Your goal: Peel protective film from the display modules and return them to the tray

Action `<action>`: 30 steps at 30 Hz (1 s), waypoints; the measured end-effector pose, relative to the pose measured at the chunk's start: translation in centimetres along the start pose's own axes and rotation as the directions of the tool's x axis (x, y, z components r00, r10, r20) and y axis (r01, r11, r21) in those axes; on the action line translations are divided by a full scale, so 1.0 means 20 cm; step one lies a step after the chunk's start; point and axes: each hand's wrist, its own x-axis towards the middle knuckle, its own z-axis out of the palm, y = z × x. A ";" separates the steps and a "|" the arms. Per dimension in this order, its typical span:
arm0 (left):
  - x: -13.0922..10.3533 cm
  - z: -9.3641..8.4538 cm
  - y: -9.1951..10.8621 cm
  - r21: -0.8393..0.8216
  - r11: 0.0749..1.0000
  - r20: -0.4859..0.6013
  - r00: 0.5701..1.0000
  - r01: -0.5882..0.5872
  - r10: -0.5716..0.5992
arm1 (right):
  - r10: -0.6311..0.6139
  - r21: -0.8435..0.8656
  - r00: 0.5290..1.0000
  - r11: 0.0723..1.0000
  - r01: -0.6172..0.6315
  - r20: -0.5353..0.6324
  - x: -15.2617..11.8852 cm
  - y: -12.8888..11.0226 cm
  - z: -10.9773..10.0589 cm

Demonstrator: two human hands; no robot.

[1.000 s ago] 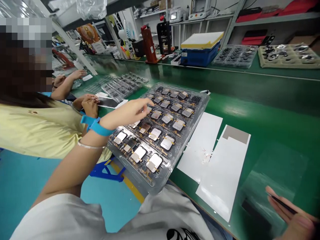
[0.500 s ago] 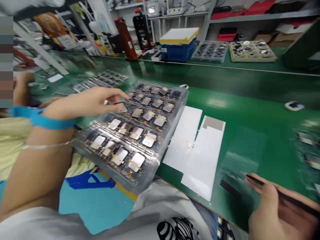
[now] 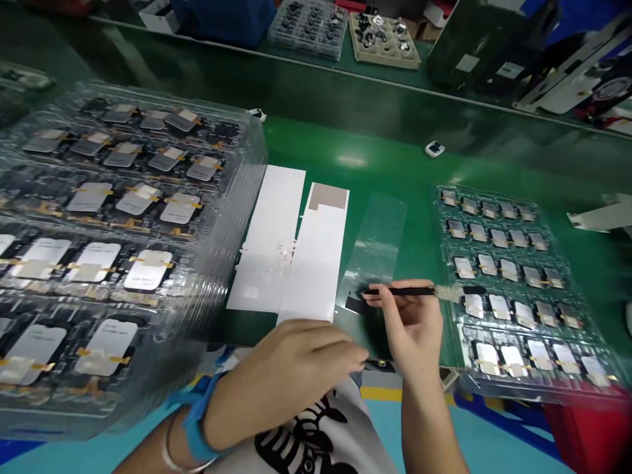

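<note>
My right hand (image 3: 412, 319) grips black tweezers (image 3: 419, 291), their tip at a small black strip (image 3: 355, 305) on the clear film (image 3: 378, 237). I cannot tell whether the tip touches the strip. Back toward the camera, my left hand (image 3: 296, 375) hovers at the table's front edge, its fingers bent together. Whatever is under its palm is hidden. Two white sheets (image 3: 269, 237) lie side by side beyond it, the right one bearing a grey-brown patch (image 3: 330, 196). On the left is a stack of clear trays (image 3: 241, 171) with flat silver-backed modules (image 3: 182, 207).
Another clear tray (image 3: 447, 250) of similar modules rests to the right. A small white-and-black object (image 3: 434, 149) lies toward the back of the green table (image 3: 340, 141). On the raised shelf stand a clear compartment tray (image 3: 309, 29) and a beige parts tray (image 3: 385, 43).
My left hand has moved from the left tray stack to the front edge; a module it was touching is gone from its slot. The tweezers now reach the black strip. The view has swung right.
</note>
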 end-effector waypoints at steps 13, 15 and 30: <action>0.03 0.20 -0.13 -0.126 0.990 -0.034 0.997 0.070 -0.075 | -0.030 -0.041 0.999 0.999 0.031 0.031 -0.01 0.03 0.03; 0.04 0.20 -0.13 -0.132 0.989 -0.035 0.996 0.074 -0.079 | -0.023 -0.041 0.999 0.999 0.024 0.024 -0.01 0.03 0.03; 0.01 0.22 -0.13 -0.139 0.987 -0.043 0.995 0.085 -0.092 | 0.039 -0.030 0.999 0.999 -0.038 0.009 -0.01 0.01 0.03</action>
